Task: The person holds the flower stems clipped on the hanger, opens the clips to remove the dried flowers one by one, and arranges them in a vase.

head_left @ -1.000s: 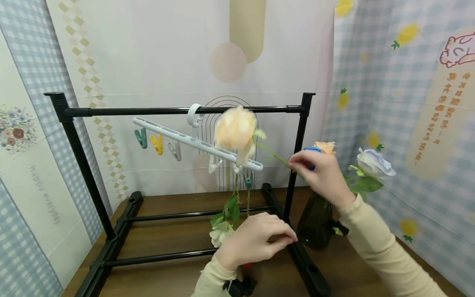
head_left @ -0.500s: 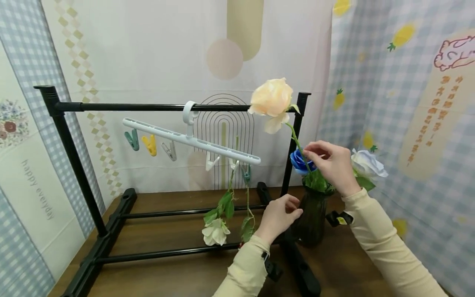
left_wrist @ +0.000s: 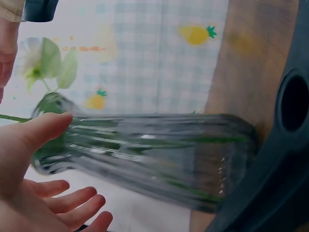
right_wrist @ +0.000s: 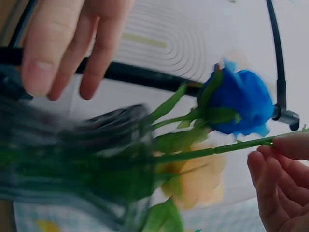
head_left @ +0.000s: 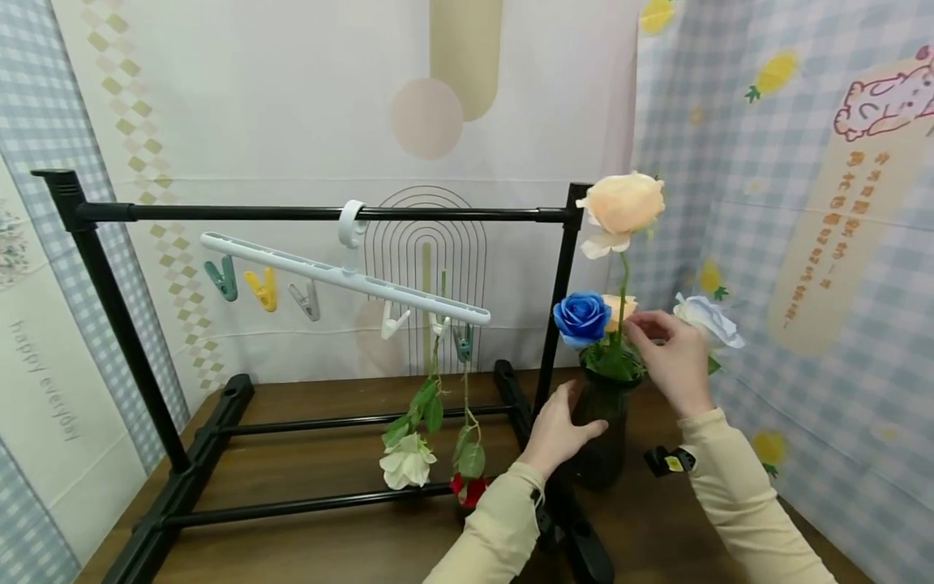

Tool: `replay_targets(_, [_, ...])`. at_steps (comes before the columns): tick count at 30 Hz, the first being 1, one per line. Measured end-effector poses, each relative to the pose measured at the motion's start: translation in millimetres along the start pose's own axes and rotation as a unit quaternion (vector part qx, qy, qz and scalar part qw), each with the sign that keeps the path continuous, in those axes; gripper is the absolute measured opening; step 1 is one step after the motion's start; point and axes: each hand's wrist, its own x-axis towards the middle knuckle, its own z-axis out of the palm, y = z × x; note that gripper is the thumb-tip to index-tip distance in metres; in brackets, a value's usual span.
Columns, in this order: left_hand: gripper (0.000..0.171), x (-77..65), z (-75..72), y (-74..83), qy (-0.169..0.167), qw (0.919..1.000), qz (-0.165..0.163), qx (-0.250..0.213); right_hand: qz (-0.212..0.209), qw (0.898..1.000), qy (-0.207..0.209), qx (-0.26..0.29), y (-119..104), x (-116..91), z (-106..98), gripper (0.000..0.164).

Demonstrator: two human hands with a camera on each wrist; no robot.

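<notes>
My right hand (head_left: 674,361) pinches the green stem of a peach rose (head_left: 623,203) between thumb and fingertips, seen closely in the right wrist view. The stem's lower part runs into the mouth of a dark glass vase (head_left: 601,438), and the bloom stands upright above it. A blue rose (head_left: 581,319), a second peach rose (right_wrist: 195,176) and a pale white-blue rose (head_left: 708,320) are in the vase. My left hand (head_left: 560,434) is beside the vase neck, fingers spread and thumb apart; in the left wrist view it holds nothing, and whether it touches the glass I cannot tell.
A black rack (head_left: 328,213) stands left of the vase, its foot close by. From its bar hangs a tilted pale-blue clip hanger (head_left: 350,280) with several clips. A white flower (head_left: 407,462) and a red flower (head_left: 469,489) hang upside down from it.
My right hand has carried the peach rose rightward from near the hanger and lowered its stem into the vase. My left hand has moved right and up to the vase, its fingers spreading.
</notes>
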Motion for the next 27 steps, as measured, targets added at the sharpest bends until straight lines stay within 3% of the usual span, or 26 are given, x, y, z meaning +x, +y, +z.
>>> replay_targets(7, [0.083,3.3,13.8,-6.2,0.013,0.9996,-0.021,0.011,-0.002,0.998,-0.009,-0.063,12.8,-18.7,7.3,0.013])
replay_targets(16, [0.082,1.7,19.3,-10.5,0.041,0.998,-0.009,0.048,0.019,0.993,-0.053,-0.104,22.4,-42.6,13.9,0.012])
replay_targets(22, [0.082,-0.4,9.1,-17.2,0.049,0.9971,-0.014,0.057,0.027,0.989,-0.096,-0.107,23.2,-45.0,25.4,0.016])
replay_targets(27, [0.083,-2.3,0.8,-22.5,0.041,0.9972,-0.022,0.057,0.022,0.992,-0.098,-0.081,20.1,-48.1,32.7,0.017])
